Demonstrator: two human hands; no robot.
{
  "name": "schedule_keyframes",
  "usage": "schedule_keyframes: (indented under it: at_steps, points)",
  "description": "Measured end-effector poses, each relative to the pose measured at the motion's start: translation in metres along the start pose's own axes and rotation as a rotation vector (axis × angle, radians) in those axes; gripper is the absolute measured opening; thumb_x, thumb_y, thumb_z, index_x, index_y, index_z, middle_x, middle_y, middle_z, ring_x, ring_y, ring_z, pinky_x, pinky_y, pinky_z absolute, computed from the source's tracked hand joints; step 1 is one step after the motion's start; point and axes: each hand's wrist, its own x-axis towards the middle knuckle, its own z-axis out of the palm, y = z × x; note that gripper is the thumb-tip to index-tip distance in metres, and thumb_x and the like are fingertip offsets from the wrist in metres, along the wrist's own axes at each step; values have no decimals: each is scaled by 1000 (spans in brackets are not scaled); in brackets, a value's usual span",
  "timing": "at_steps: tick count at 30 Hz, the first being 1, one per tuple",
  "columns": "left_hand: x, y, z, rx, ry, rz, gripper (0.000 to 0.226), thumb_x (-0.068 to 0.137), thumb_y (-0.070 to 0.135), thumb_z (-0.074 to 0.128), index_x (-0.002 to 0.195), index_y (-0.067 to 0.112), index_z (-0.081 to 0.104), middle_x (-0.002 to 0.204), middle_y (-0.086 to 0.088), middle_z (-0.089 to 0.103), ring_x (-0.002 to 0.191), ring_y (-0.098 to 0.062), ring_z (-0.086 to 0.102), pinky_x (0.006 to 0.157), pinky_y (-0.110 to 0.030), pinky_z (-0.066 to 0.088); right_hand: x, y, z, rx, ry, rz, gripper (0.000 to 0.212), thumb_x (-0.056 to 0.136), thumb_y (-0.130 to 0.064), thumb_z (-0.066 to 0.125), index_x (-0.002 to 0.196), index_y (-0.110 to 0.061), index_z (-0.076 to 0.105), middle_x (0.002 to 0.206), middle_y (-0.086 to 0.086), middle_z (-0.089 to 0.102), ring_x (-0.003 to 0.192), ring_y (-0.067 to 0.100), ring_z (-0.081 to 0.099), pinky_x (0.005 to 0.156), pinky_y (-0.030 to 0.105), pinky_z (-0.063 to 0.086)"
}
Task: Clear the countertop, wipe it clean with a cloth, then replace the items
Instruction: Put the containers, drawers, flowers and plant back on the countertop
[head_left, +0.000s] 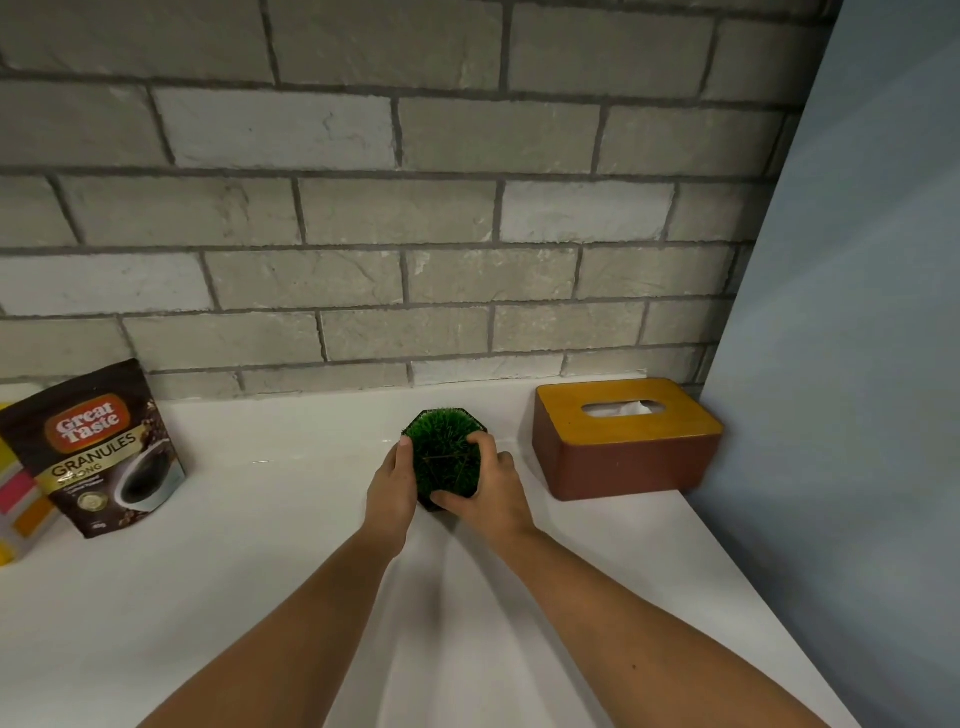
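A small dark hexagonal pot of green grass-like plant (444, 457) stands on the white countertop (270, 545), near the middle toward the back. My left hand (390, 488) grips its left side. My right hand (485, 491) grips its right side, fingers over the rim and thumb at the front. A brown tissue box (626, 441) with a yellow-orange lid sits to the right, apart from the pot. At the left stands a dark coffee granules pouch (98, 447). No cloth is in view.
A grey brick wall (415, 208) backs the counter. A blue-grey panel (857, 364) closes the right side next to the tissue box. A pink, orange and yellow package (15, 499) is cut off at the left edge beside the pouch.
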Motion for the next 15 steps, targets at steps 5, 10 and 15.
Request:
schedule_keyframes:
  at_steps: [5, 10, 15]
  points:
    - [1, 1, 1, 11, -4, 25, 45, 100, 43, 28, 126, 17, 53, 116, -5, 55, 106, -21, 49, 90, -31, 38, 3, 0, -11, -74, -79, -33, 80, 78, -32, 72, 142, -26, 24, 127, 14, 43, 118, 29, 48, 95, 33, 42]
    - [0, 13, 11, 167, 148, 70, 54, 99, 39, 32, 145, 10, 28, 148, -15, 27, 135, -31, 30, 109, -41, 28, 4, -6, -53, -235, 21, -161, 59, 86, -32, 63, 138, -25, 35, 129, 8, 44, 111, 27, 53, 87, 35, 48]
    - [-25, 40, 36, 88, 283, 475, 37, 99, 21, 40, 134, 9, 44, 130, -4, 45, 116, -11, 43, 98, -22, 32, 15, 11, -111, -380, 192, -168, 54, 83, -26, 67, 132, -17, 48, 130, 7, 46, 122, 24, 45, 95, 31, 41]
